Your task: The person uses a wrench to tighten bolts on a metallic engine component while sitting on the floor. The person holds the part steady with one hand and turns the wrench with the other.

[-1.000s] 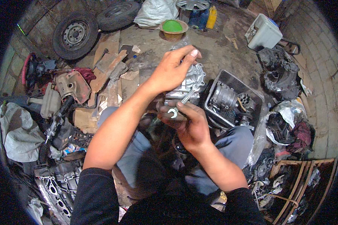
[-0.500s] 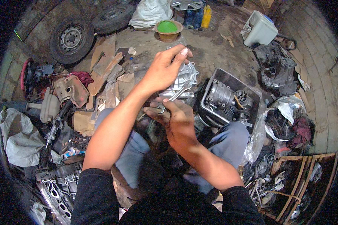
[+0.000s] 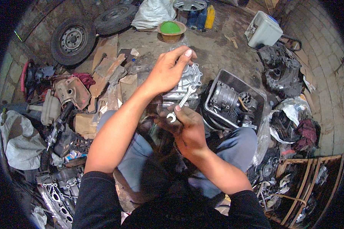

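Observation:
My left hand (image 3: 172, 69) lies over the far top of a silvery cast metal housing (image 3: 190, 75), its fingers curled and their tips partly hidden. In my right hand (image 3: 190, 129) is a shiny wrench (image 3: 184, 100), pinned under the thumb. An open jaw of the wrench sticks out past the thumb, toward my left. Its other end reaches the near right edge of the housing, where a fastener is too small to make out. The housing stands between my knees, and its lower part is in shadow.
Right of the housing is a dark bin (image 3: 239, 128) with metal parts. A bowl with a green basin (image 3: 170, 27) stands ahead. Tyres (image 3: 72, 40) lean at the far left. Scrap parts and an engine head (image 3: 59, 196) crowd the left; a wooden crate (image 3: 305, 191) is at right.
My right hand has shifted right and closed its fingers more around the wrench. The wrench's near end has swung right and toward me. My left hand stays in place.

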{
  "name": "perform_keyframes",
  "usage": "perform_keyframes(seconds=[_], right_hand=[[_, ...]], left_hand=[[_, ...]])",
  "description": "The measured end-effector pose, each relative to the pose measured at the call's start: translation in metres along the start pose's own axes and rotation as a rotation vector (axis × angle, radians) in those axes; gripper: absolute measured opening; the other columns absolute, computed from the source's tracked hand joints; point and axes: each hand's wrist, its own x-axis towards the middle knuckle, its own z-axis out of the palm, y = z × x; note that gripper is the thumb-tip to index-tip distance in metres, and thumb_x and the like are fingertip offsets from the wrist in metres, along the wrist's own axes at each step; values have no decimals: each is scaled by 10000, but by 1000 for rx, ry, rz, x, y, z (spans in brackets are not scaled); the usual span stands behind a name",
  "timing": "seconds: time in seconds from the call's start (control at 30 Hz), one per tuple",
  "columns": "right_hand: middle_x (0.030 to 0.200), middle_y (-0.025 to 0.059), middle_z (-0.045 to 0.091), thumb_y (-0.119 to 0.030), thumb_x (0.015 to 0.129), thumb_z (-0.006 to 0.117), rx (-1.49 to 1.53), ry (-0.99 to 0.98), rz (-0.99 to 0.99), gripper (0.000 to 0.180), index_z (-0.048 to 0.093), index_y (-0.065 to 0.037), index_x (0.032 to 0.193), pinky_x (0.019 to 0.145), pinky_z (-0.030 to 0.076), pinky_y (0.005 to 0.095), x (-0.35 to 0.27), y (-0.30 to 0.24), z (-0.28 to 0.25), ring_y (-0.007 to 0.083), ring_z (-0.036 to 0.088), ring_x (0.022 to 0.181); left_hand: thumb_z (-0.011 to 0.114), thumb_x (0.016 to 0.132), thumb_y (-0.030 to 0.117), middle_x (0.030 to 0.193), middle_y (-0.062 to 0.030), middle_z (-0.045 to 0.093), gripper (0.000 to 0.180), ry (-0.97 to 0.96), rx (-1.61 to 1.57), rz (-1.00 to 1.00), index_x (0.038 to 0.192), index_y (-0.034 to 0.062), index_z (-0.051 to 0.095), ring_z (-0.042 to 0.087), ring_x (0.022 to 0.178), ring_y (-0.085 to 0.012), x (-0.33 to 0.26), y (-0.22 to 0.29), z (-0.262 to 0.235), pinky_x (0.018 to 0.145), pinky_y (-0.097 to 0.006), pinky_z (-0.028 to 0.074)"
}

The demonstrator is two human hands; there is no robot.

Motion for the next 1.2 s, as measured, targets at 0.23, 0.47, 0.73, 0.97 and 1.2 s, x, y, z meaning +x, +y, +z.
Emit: perform_keyframes(seconds=[0.23, 0.47, 0.73, 0.97, 1.2], right_hand=[[713, 90, 631, -179, 992, 607, 291, 179, 316, 252, 580, -12, 1179, 446, 491, 335, -6, -47, -30, 182, 580, 516], [689, 139, 634, -88, 928, 662, 427, 302, 264, 198, 541, -22, 1070, 398, 420, 306, 10, -65, -69, 203, 534, 421], [744, 127, 652, -90, 923, 646, 387, 455, 194, 207, 555, -10, 1092, 467, 448, 308, 50, -66, -66, 198, 572, 500], [702, 46, 600, -72, 927, 619, 239, 433, 123, 178, 618, 4, 1088, 447, 400, 284, 85, -61, -64, 132, 557, 556], [807, 22, 638, -135, 999, 632, 76, 342, -181, 187, 632, -7, 1135, 545, 413, 238, 95, -58, -51, 81, 547, 638]], left_hand=[[408, 1103, 365, 935, -98, 699, 455, 11, -27, -18, 1079, -4, 672, 636, 925, -186, -2, 1, 1, 900, -340, 480], [409, 1102, 349, 935, -99, 700, 441, 13, 28, -16, 1094, -5, 671, 652, 932, -183, 0, 1, 2, 896, -339, 486], [410, 1103, 336, 926, -83, 690, 431, 15, -5, -31, 1096, -7, 671, 636, 933, -164, 1, -4, 5, 900, -328, 483], [407, 1103, 348, 930, -86, 690, 441, 9, 6, -38, 1090, -6, 669, 631, 930, -166, 0, 1, 2, 895, -328, 481], [408, 1102, 345, 934, -95, 696, 440, 7, 7, -9, 1090, -10, 668, 634, 931, -172, 0, 0, 0, 893, -330, 481]])
